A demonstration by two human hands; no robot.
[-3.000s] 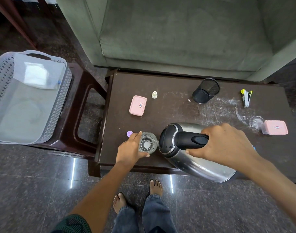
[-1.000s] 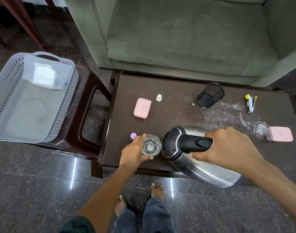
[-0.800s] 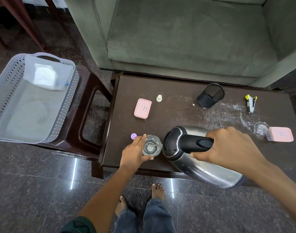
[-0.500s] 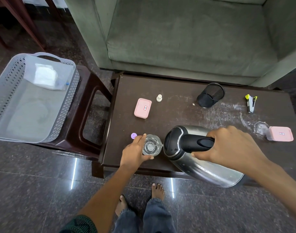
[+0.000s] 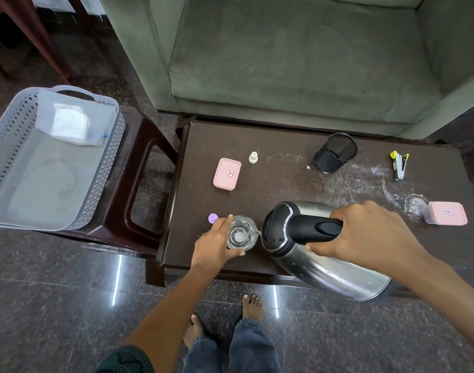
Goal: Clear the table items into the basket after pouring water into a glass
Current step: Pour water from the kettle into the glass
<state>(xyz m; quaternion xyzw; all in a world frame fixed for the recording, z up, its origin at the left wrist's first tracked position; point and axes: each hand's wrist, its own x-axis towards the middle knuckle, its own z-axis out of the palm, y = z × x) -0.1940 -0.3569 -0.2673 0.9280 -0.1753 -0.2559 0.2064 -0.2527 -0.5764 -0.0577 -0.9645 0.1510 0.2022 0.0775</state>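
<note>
Steel kettle [image 5: 324,254] tilts in the right hand's [image 5: 370,235] clenched fingers; left hand [image 5: 214,246] fingers wrap the glass [image 5: 241,236].

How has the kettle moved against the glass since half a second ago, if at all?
No. The kettle keeps its tilt, spout at the glass rim, gripped by the right hand; the left hand steadies the glass.

Blue jeans [image 5: 246,348], bare feet [image 5: 252,305]

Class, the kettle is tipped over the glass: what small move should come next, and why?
Probably tip the kettle back upright. The right hand holds it tilted, spout at the rim of the glass, which the left hand steadies; water already shows inside.
</note>
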